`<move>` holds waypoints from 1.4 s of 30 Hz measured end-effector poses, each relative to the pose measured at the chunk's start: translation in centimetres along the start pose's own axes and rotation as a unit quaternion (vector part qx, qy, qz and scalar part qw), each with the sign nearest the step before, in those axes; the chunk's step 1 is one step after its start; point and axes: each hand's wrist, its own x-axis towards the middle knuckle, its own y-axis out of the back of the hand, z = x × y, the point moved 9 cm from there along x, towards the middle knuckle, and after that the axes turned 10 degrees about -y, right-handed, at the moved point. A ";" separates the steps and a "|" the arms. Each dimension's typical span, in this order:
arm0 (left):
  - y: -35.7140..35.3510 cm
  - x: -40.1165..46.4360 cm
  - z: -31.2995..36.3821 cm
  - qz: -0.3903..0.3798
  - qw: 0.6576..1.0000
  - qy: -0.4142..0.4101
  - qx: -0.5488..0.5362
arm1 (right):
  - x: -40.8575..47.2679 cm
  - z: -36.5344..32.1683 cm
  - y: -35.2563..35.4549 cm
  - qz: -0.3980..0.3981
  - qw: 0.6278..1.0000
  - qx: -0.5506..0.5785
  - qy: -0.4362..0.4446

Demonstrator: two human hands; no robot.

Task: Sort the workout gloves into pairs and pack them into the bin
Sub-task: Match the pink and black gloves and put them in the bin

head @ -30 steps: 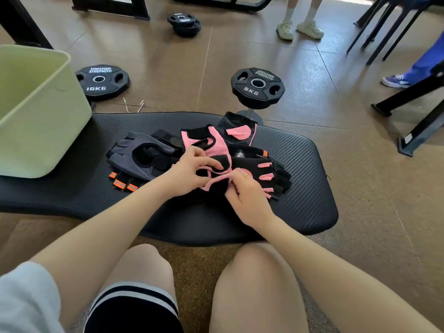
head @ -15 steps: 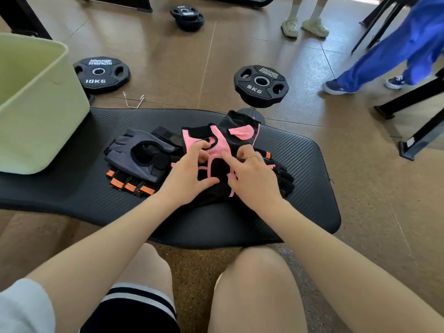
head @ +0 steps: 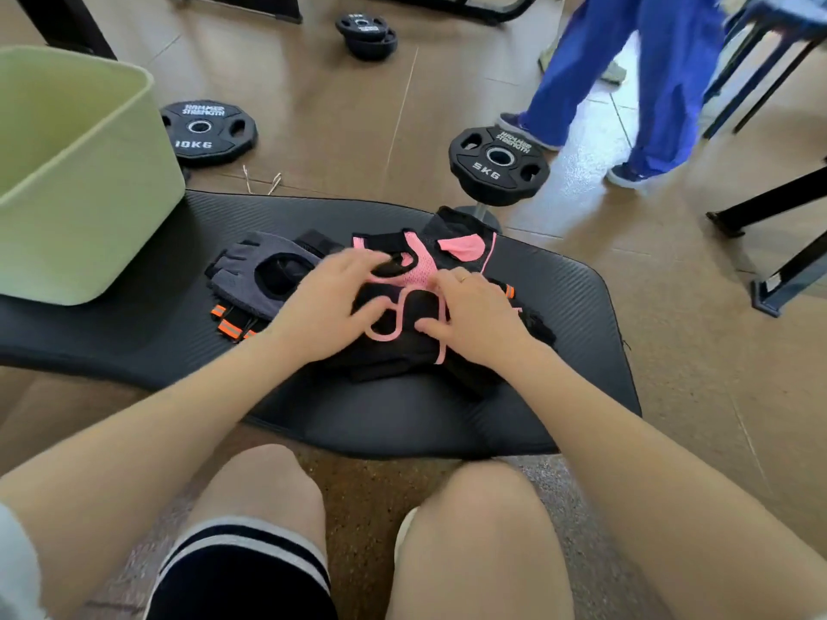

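Note:
A heap of workout gloves lies on a black mat (head: 559,396). On top is a black and pink glove (head: 409,297), laid over a second black and pink glove (head: 465,246) behind it. My left hand (head: 326,302) and my right hand (head: 474,315) both press on the top glove, fingers and thumbs pinching its pink edging. A grey glove (head: 250,275) rests to the left, over black gloves with orange stripes (head: 230,326). The pale green bin (head: 80,181) stands at the mat's left end; its inside is not visible.
A 10 kg plate (head: 208,132) lies on the floor behind the bin. A 5 kg plate (head: 499,165) stands on a post just behind the mat. A person in blue trousers (head: 626,78) walks at the back right, near black frame legs (head: 774,203).
Both hands slid up over the pink glove and flattened it onto the pile. The person in blue walked further left into view. The camera tilted slightly.

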 end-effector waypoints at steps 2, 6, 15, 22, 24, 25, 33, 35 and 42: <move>0.8 -0.7 -1.4 0.032 0.999 0.036 -0.014 | 0.6 0.4 0.0 -0.058 0.995 0.077 -0.034; -1.1 -1.0 -3.4 -0.073 0.994 0.087 0.001 | 1.5 0.9 -0.6 -0.200 0.964 0.162 -0.069; 3.7 -2.4 -3.8 0.011 0.855 0.378 -0.356 | 0.8 0.0 5.0 -0.390 0.837 0.360 -0.131; 13.7 -1.0 0.6 0.215 0.625 0.453 -0.598 | 4.7 -6.9 14.9 -0.409 0.773 0.472 -0.114; 17.5 -1.4 0.0 0.275 0.610 0.461 -0.583 | 5.9 -10.0 16.3 -0.413 0.774 0.469 -0.101; 18.9 -2.1 -0.7 0.288 0.613 0.471 -0.565 | 6.4 -11.7 16.8 -0.419 0.778 0.460 -0.087; 27.1 -11.0 -9.9 0.415 0.555 0.545 -0.473 | 14.0 -29.2 18.4 -0.361 0.899 0.197 0.148; 28.6 -12.6 -13.1 0.410 0.570 0.543 -0.459 | 15.8 -33.3 17.7 -0.351 0.904 0.126 0.208; 27.8 -15.5 -21.7 0.117 0.737 0.589 -0.311 | 18.1 -43.4 9.2 -0.246 0.848 -0.207 0.421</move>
